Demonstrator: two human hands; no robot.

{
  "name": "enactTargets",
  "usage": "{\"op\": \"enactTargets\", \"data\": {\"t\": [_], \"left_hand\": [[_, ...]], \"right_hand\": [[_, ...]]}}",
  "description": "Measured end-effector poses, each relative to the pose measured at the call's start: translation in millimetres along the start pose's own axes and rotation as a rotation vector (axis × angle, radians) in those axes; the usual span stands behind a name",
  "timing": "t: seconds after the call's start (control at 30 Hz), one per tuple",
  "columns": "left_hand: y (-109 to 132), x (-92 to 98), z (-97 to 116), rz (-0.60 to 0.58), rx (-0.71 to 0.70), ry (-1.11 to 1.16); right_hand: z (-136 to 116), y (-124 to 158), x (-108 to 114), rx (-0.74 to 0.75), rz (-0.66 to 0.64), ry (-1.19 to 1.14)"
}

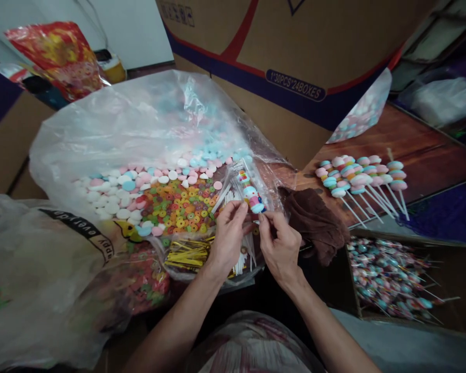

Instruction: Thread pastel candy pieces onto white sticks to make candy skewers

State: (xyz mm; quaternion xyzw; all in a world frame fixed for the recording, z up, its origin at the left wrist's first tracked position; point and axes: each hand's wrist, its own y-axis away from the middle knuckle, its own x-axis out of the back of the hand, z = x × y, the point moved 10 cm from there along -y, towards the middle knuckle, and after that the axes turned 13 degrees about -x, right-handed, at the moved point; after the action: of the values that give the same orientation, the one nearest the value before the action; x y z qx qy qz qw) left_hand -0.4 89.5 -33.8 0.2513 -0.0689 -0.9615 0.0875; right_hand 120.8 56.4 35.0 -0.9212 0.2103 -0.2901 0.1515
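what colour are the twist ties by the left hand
Shiny gold: the twist ties lie just left of the left hand; head view.

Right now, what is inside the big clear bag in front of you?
The clear bag holds pink, white and blue disc candies and multicoloured ring candies. Whatever lies beneath the heap is covered, and the back is blurred by plastic.

- The candy skewer (250,194) has its lower stick hidden behind the fingers of the left hand (227,235) and right hand (279,246).
- The cardboard box (314,46) runs off the top edge; its small corner print is unreadable.
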Motion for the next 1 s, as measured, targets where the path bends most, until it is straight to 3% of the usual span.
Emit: {"op": "enactTargets", "data": {"t": [0.13, 0.37, 0.63, 0.87, 1.0], "left_hand": [[-4.9, 4.3, 2.1, 0.022, -0.029, -0.022], [-11.7, 5.8, 8.0, 0.025, -0.072, -0.047], [1.2, 7.0, 3.5, -0.044, -0.105, -0.185], [2.7, 6.5, 6.1, -0.094, -0.046, -0.151], [10.8, 8.5, -1.4, -0.143, -0.058, -0.214]], "right_hand": [[2.0, 1.2, -3.2, -0.016, -0.044, -0.080], [20.4, 5.9, -9.3, -0.240, -0.257, -0.235], [12.6, 5.0, -1.7, -0.083, -0.094, -0.082], [-4.7, 11.0, -0.8, 0.036, -0.120, -0.001], [-6.0, 8.2, 1.0, 0.012, -0.088, -0.007]]}}
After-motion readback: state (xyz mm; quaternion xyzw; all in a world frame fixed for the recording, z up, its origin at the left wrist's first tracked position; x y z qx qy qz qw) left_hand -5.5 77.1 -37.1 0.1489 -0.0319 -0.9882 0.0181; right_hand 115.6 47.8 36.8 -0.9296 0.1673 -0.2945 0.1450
